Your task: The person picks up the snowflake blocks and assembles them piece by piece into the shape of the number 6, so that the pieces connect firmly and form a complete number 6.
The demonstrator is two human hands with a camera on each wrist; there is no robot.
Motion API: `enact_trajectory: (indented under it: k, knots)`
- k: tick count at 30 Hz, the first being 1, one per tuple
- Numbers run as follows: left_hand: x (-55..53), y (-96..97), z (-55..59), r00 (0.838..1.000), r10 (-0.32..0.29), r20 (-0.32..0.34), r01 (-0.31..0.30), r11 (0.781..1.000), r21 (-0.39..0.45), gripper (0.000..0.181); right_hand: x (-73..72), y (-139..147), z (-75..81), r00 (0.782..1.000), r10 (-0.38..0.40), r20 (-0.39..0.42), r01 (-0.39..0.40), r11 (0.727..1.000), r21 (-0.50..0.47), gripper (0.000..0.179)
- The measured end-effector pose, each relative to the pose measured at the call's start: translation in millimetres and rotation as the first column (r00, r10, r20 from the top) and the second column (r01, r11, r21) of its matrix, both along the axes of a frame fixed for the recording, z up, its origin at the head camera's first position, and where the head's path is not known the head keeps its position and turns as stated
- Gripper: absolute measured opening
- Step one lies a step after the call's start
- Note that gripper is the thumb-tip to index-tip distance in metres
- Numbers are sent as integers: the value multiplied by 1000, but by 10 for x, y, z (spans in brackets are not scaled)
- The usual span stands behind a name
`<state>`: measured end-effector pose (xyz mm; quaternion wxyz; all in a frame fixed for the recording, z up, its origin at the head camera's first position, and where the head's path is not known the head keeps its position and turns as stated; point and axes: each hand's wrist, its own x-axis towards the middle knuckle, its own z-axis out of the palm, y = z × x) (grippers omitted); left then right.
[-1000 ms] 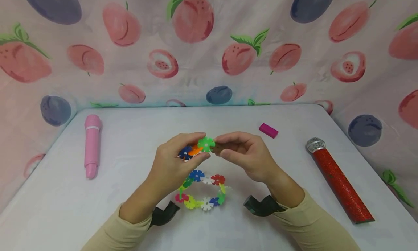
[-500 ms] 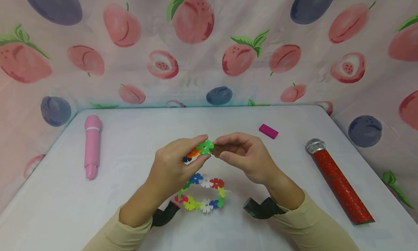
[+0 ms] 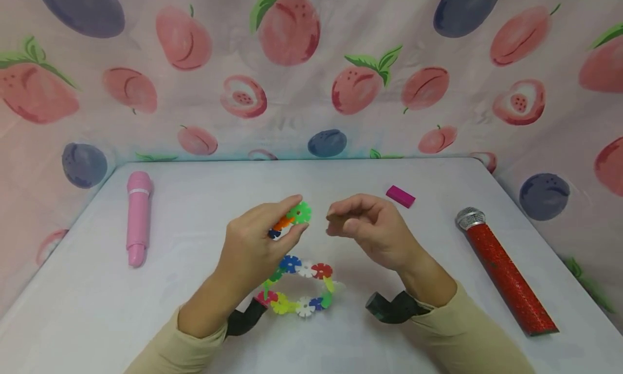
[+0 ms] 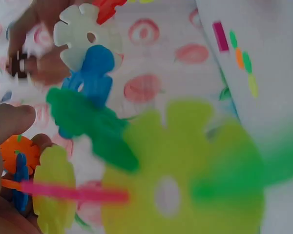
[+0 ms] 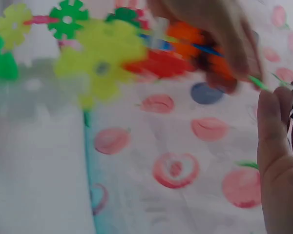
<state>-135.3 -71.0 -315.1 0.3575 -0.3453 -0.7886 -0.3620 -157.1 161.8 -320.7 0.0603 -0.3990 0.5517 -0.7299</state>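
My left hand (image 3: 255,239) pinches a bright green notched plastic flower disc (image 3: 302,213) between thumb and fingers. An orange disc (image 3: 284,222) and a dark blue one (image 3: 274,233) join it, partly covered by that hand. Below the hands, a loop of linked multicoloured flower discs (image 3: 305,307) shows; the left wrist view has its yellow disc (image 4: 185,165) close to the camera. To the right, apart from the green disc, is my right hand (image 3: 382,236) with curled fingers. It pinches a dark brown notched disc (image 4: 20,66), mostly hidden in the head view.
On the white table (image 3: 194,201), a pink toy microphone (image 3: 139,217) lies at left and a glittery red microphone (image 3: 506,271) at right. Behind the right hand is a magenta block (image 3: 401,196). Fruit-patterned cloth (image 3: 287,114) encloses the table's back and sides.
My right hand has drawn away to the right, opening a gap from the green disc. My left hand has shifted slightly left with its discs, and the loop has moved slightly too.
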Motion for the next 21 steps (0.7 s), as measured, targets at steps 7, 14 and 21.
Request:
enact_trajectory:
  k: [7,14,21]
  knots:
    - [25,-28,36,992,-65,104,66,998,-9,51,-14,73,67,993,-116,12,114,988,99,24]
    - [104,11,49,982,-80,174,89,995,-40,51,42,45,117,985,-172,22,165,970,180,34]
    - [104,25,48,985,-96,143,103,994,-41,49,49,91,154,992,-127,3,125,984,123,26]
